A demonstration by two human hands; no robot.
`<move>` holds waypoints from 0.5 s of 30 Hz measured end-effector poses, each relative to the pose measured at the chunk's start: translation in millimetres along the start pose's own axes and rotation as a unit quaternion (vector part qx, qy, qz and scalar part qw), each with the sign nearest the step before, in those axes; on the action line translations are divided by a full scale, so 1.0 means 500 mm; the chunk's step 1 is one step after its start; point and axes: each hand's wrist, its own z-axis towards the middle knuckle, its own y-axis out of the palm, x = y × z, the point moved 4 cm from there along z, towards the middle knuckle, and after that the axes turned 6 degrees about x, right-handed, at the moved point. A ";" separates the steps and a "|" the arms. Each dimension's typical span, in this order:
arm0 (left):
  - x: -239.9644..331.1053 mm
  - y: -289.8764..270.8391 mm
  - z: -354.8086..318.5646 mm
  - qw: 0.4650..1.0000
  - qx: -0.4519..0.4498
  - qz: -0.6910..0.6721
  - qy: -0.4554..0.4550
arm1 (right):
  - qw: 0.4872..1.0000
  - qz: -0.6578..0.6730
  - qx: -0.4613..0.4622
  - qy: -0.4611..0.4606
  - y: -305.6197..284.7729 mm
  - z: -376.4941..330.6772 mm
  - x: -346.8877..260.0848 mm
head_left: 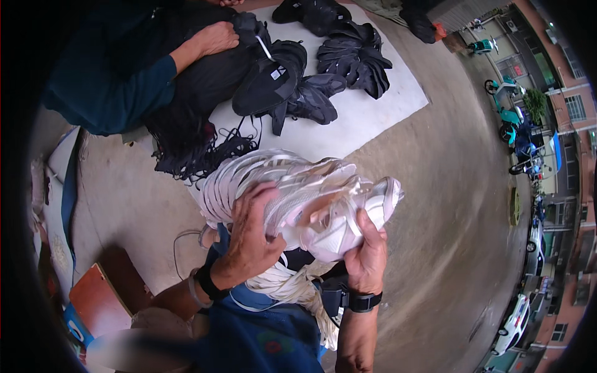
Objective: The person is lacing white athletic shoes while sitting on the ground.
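A white shoe upper (pixel 323 211) was gripped by the right hand (pixel 367 255) from below, kept steady while the left hand (pixel 252 233) pressed its side.

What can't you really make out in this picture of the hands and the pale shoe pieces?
- Head view: the left hand covers part of the pale shoe uppers; how many are stacked is unclear.
- Right hand: its fingers go behind the stack, hidden.
- The bundle of white laces is partly hidden by both forearms.

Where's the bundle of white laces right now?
In the head view the white laces hang low at centre, just under the white shoe upper, between the left hand and right hand.
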 end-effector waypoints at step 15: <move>-0.031 -0.008 0.016 1.000 -0.010 0.008 0.011 | 0.991 -0.127 -0.046 0.019 0.130 -0.063 0.136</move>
